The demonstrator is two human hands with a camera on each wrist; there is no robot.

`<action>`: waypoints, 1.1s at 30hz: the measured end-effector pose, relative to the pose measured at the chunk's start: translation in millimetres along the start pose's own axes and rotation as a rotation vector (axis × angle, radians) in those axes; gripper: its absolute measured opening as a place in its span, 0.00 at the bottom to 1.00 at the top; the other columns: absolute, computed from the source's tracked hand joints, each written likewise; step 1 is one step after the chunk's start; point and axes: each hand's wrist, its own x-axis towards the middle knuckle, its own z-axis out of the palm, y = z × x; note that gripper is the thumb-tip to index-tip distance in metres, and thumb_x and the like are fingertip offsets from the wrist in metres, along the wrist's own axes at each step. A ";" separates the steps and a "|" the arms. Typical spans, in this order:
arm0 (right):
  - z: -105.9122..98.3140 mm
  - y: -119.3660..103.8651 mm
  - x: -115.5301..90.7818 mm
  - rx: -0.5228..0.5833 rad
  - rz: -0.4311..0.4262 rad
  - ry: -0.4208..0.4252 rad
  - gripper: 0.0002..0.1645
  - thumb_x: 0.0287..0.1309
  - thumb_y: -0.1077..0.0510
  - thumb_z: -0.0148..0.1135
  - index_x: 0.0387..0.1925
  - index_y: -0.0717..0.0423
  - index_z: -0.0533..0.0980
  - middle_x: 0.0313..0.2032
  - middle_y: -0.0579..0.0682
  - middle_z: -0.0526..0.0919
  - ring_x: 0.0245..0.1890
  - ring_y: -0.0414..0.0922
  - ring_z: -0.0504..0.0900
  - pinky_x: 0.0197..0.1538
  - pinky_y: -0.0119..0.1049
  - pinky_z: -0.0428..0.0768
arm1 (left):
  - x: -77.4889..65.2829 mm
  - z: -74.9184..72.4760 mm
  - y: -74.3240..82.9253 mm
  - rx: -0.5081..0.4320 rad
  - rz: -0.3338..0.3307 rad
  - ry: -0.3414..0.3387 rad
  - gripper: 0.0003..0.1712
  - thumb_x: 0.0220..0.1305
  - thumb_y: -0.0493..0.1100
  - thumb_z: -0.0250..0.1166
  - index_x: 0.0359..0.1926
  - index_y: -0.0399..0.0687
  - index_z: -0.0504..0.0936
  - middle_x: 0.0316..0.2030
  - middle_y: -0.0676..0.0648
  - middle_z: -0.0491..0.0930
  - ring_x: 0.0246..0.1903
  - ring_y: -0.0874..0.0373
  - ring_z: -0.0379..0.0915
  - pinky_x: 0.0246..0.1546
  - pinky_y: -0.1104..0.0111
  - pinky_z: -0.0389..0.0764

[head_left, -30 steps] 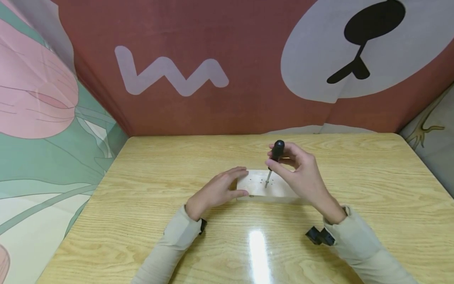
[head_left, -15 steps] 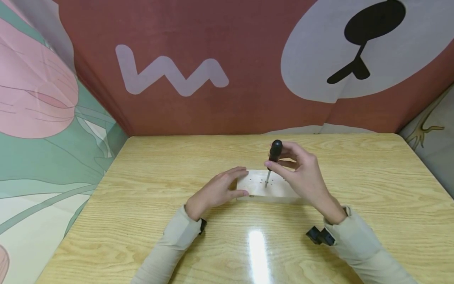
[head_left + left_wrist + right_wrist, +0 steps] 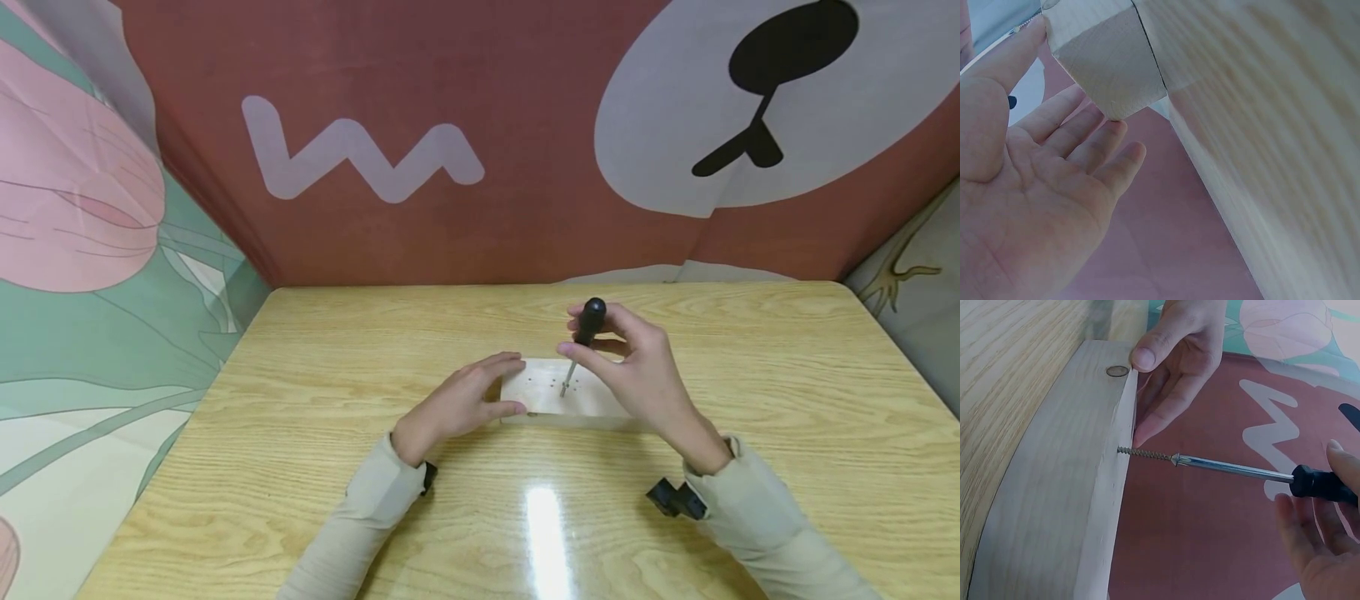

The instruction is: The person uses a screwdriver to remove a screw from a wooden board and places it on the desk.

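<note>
Right wrist view: right hand (image 3: 1327, 559) grips screwdriver (image 3: 1266, 475), left hand (image 3: 1190, 362) pinches wooden block (image 3: 1050, 481), screw (image 3: 1145, 453) touching its upper face.

On the table (image 3: 337, 333), in front of the backdrop (image 3: 525, 225), I see the wooden block (image 3: 534, 400) lying crosswise, the left hand (image 3: 459, 400) at its left end. Between that hand and the right hand (image 3: 639, 364), I have the screw (image 3: 1144, 453) in the block's top face, with the screwdriver (image 3: 1266, 474) on its head.
</note>
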 end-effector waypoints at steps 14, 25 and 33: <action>-1.1 -1.2 -1.7 0.055 0.035 0.010 0.25 0.51 0.71 0.72 0.52 0.61 0.78 0.38 0.38 0.84 0.39 0.35 0.84 0.44 0.26 0.85 | -0.8 0.2 0.3 -0.002 0.001 0.007 0.38 0.65 0.54 0.66 0.72 0.47 0.67 0.74 0.46 0.63 0.74 0.52 0.58 0.74 0.57 0.63; 0.4 -1.5 -2.4 0.067 0.049 -0.002 0.22 0.58 0.71 0.66 0.55 0.64 0.76 0.43 0.49 0.85 0.44 0.32 0.83 0.48 0.24 0.83 | -1.6 -1.0 0.8 -0.005 -0.010 -0.006 0.38 0.66 0.55 0.65 0.73 0.49 0.66 0.74 0.47 0.61 0.74 0.51 0.56 0.74 0.56 0.63; 2.1 0.0 -0.9 0.035 0.019 0.033 0.23 0.50 0.72 0.72 0.50 0.63 0.80 0.40 0.37 0.81 0.39 0.34 0.82 0.45 0.27 0.85 | -0.1 -1.0 1.7 0.004 -0.004 0.006 0.38 0.65 0.54 0.66 0.71 0.46 0.68 0.74 0.44 0.63 0.74 0.49 0.57 0.74 0.55 0.63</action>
